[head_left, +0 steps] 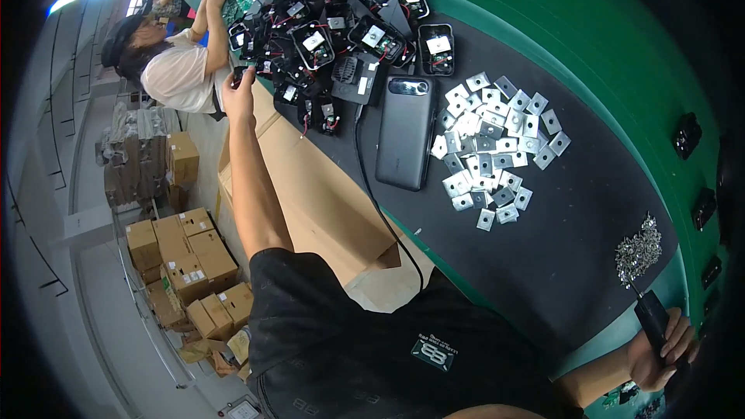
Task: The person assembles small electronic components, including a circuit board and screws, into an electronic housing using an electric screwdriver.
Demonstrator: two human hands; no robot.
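My left arm reaches out to the far left, where my left hand (239,101) is closed on a small black plastic part (243,74). That part lies beside the heap of black plastic housings (306,46), which hold circuit boards and red wires. At the lower right, my right hand (663,353) grips a black electric screwdriver (652,320). The screwdriver's thin bit points into a pile of small silver screws (639,252). A spread of square metal plates with holes (497,140) covers the middle of the black mat (574,209).
A black power bank (403,136) with a cable (361,178) lies left of the plates. Between the table and me stands an open cardboard box (310,202). Another person (178,70) works at the far left. Stacked cartons (190,256) stand on the floor behind.
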